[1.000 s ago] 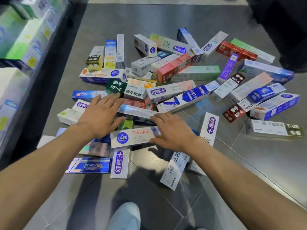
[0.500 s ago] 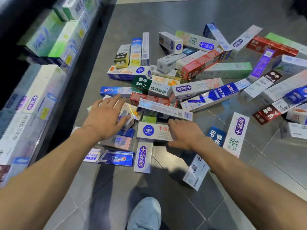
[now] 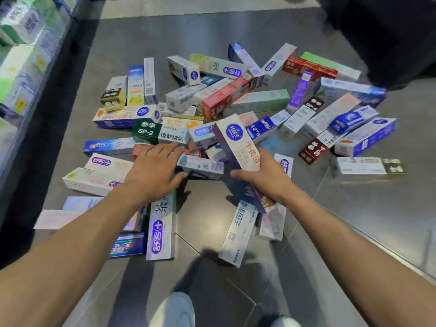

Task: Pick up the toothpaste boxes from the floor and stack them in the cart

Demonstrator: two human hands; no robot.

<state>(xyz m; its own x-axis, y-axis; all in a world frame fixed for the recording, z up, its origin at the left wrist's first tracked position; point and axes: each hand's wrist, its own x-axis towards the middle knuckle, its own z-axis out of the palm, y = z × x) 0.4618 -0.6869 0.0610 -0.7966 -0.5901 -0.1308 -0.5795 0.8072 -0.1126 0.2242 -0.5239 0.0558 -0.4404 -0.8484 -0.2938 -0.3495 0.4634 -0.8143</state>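
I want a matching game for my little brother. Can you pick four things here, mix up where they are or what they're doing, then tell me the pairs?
Things:
1. right hand
2. left hand
3. green SP-2 box
4. shoe

States:
A. bottom edge of the picture
B. lying on the floor pile
C. holding a tilted white box
D. fingers spread over the boxes

Pairs: 1-C, 2-D, 3-B, 4-A

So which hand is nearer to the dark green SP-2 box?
Left. The left hand lies just below the dark green SP-2 box, fingertips close to its lower edge. The right hand is farther off to the right, holding a white box with a blue round logo.
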